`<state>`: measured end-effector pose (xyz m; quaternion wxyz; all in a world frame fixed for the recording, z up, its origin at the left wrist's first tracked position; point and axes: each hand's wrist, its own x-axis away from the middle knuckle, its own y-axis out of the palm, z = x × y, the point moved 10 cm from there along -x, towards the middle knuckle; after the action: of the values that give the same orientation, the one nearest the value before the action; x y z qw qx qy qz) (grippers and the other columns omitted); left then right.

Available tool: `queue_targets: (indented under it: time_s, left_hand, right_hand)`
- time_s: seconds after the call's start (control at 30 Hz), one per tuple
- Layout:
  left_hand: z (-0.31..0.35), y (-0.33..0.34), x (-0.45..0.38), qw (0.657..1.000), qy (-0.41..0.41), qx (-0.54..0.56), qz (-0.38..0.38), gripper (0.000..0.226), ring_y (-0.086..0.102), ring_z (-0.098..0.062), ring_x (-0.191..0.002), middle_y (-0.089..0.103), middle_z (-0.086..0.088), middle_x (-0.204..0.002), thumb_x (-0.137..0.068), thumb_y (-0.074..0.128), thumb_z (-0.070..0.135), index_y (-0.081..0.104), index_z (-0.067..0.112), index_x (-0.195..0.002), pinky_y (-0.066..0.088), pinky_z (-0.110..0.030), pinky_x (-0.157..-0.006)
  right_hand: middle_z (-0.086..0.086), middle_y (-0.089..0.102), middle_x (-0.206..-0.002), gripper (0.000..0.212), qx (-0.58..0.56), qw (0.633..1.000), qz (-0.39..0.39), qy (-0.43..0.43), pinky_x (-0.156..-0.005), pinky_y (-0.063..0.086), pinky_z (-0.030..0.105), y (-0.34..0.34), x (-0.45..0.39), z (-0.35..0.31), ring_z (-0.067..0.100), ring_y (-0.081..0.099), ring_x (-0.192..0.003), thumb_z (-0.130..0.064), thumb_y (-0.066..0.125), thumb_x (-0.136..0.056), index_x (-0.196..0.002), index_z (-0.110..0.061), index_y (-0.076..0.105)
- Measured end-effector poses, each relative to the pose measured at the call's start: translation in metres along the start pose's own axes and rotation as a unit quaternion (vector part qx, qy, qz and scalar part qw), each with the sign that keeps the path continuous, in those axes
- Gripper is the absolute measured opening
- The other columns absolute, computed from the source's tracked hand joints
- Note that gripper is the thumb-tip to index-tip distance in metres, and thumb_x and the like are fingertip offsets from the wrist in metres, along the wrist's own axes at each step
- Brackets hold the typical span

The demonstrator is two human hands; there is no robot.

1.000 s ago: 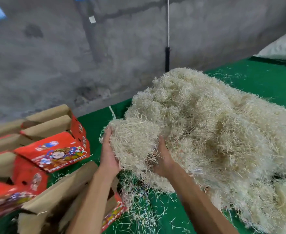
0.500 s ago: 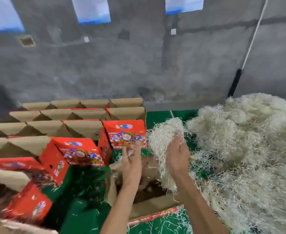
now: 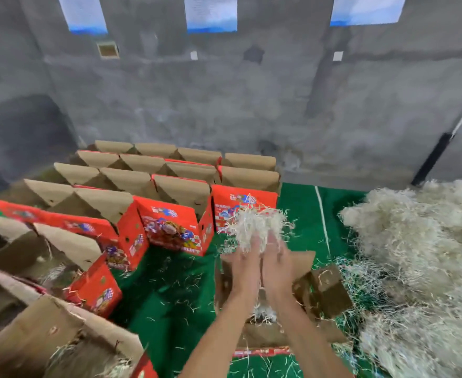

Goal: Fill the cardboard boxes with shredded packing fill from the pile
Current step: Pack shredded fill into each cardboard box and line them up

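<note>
My left hand (image 3: 247,264) and right hand (image 3: 275,261) sit side by side, edges almost touching, fingers reaching forward and curled into a clump of fill (image 3: 254,225) that they hold between them; motion blur hides how tightly each finger closes. The clump bulges just beyond the fingertips, strands sticking out all round. Directly under my wrists stands the open box (image 3: 317,293), flaps spread, with a little fill already at its bottom. I judge the step to be dropping this handful in, so I would bring the hands back until the clump is over the opening, lower it between the flaps, then part the fingers low down so strands don't scatter onto the green mat (image 3: 170,304). The pile (image 3: 415,241) lies well off to the right of my fingers. Left of and beyond them stand rows of red boxes (image 3: 170,222), flaps up, waiting.
</note>
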<state>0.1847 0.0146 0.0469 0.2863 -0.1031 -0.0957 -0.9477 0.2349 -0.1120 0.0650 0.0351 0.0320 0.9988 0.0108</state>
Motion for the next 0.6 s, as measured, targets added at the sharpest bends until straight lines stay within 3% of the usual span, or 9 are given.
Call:
queue_targets:
  time_s: [0.07, 0.17, 0.23, 0.3, 0.37, 0.43, 0.47, 0.53, 0.6]
  left_hand:
    - [-0.002, -0.016, 0.001, 1.0, 0.001, 0.006, 0.024, 0.079, 0.07, -0.017, -0.101, 0.068, -0.011, -0.105, -0.071, 0.07, 0.074, 0.062, 0.009, -0.116, 0.055, -0.03, -0.09]
    - [0.015, -0.062, -0.027, 0.997, 0.015, 0.003, 0.073, 0.046, 0.053, -0.016, -0.06, 0.051, 0.0, -0.065, -0.07, 0.08, 0.06, 0.058, 0.02, -0.076, 0.041, -0.025, -0.056]
    - [0.018, -0.06, -0.031, 0.997, 0.001, 0.034, 0.071, 0.063, 0.048, -0.011, -0.071, 0.052, 0.003, -0.083, -0.064, 0.073, 0.077, 0.06, 0.02, -0.089, 0.045, -0.034, -0.066]
    - [0.006, -0.013, -0.024, 0.999, 0.0, -0.033, 0.003, 0.096, 0.055, -0.009, -0.106, 0.053, 0.004, -0.125, -0.061, 0.053, 0.096, 0.054, 0.027, -0.127, 0.045, -0.04, -0.099]
    - [-0.013, 0.005, -0.007, 0.989, 0.019, -0.134, -0.066, 0.103, 0.054, -0.021, -0.128, 0.05, -0.004, -0.147, -0.072, 0.05, 0.09, 0.039, 0.023, -0.15, 0.043, -0.044, -0.109]
    - [0.003, -0.038, -0.027, 0.993, 0.025, -0.098, 0.068, 0.065, 0.064, -0.022, -0.111, 0.058, -0.01, -0.138, -0.093, 0.056, 0.049, 0.04, 0.02, -0.149, 0.055, -0.035, -0.092]
    - [0.011, -0.047, -0.046, 0.99, 0.017, -0.111, 0.087, 0.056, 0.067, -0.018, -0.095, 0.064, -0.012, -0.129, -0.091, 0.062, 0.046, 0.052, 0.019, -0.138, 0.057, -0.031, -0.081]
    - [0.015, -0.076, -0.061, 0.994, 0.02, -0.015, 0.102, 0.079, 0.063, -0.017, -0.079, 0.069, -0.013, -0.109, -0.078, 0.062, 0.075, 0.06, 0.007, -0.118, 0.055, -0.033, -0.073]
    - [0.003, -0.04, -0.042, 0.995, -0.04, -0.077, 0.04, 0.111, 0.062, -0.02, -0.106, 0.061, -0.01, -0.126, -0.071, 0.038, 0.095, 0.05, 0.006, -0.136, 0.049, -0.04, -0.098]
  right_hand:
    - [-0.015, 0.054, -0.056, 0.036, 0.032, 0.999, -0.042, -0.01, -0.052, 0.039, 0.021, -0.003, -0.001, -0.002, 0.003, 0.047, -0.047, -0.048, 0.06, -0.096, -0.081, -0.016, 0.066]
    - [-0.01, 0.035, -0.049, 0.043, -0.01, 1.0, 0.028, 0.003, -0.043, 0.022, 0.021, -0.065, -0.029, 0.0, 0.009, 0.026, -0.043, -0.048, 0.069, -0.09, -0.069, -0.012, 0.058]
    - [-0.009, 0.034, -0.048, 0.047, -0.053, 0.996, 0.053, 0.04, -0.037, 0.021, 0.02, -0.066, -0.026, 0.004, 0.009, 0.024, -0.042, -0.058, 0.066, -0.088, -0.062, -0.021, 0.05]
    - [-0.009, 0.036, -0.045, 0.053, -0.049, 0.999, 0.009, 0.022, -0.035, 0.025, 0.019, -0.025, -0.012, 0.001, 0.01, 0.029, -0.037, -0.062, 0.055, -0.093, -0.054, -0.027, 0.045]
    - [-0.011, 0.049, -0.046, 0.051, -0.025, 0.999, -0.024, 0.008, -0.038, 0.035, 0.018, -0.01, -0.004, 0.002, 0.006, 0.044, -0.038, -0.061, 0.053, -0.095, -0.054, -0.031, 0.055]
    - [-0.011, 0.044, -0.046, 0.051, 0.004, 0.997, 0.047, 0.06, -0.038, 0.032, 0.022, -0.056, -0.026, 0.011, 0.008, 0.038, -0.037, -0.06, 0.06, -0.091, -0.052, -0.028, 0.051]
    - [-0.01, 0.04, -0.046, 0.053, 0.014, 0.99, 0.113, 0.085, -0.037, 0.028, 0.024, -0.09, -0.038, 0.014, 0.009, 0.033, -0.038, -0.061, 0.061, -0.09, -0.054, -0.026, 0.047]
    - [-0.011, 0.038, -0.047, 0.05, 0.0, 0.981, 0.161, 0.111, -0.037, 0.028, 0.023, -0.129, -0.05, 0.019, 0.008, 0.032, -0.04, -0.061, 0.057, -0.092, -0.058, -0.027, 0.044]
    - [-0.014, 0.047, -0.063, 0.038, 0.033, 0.991, 0.099, 0.082, -0.049, 0.038, 0.021, -0.1, -0.049, 0.013, 0.007, 0.044, -0.054, -0.053, 0.046, -0.098, -0.072, -0.028, 0.055]
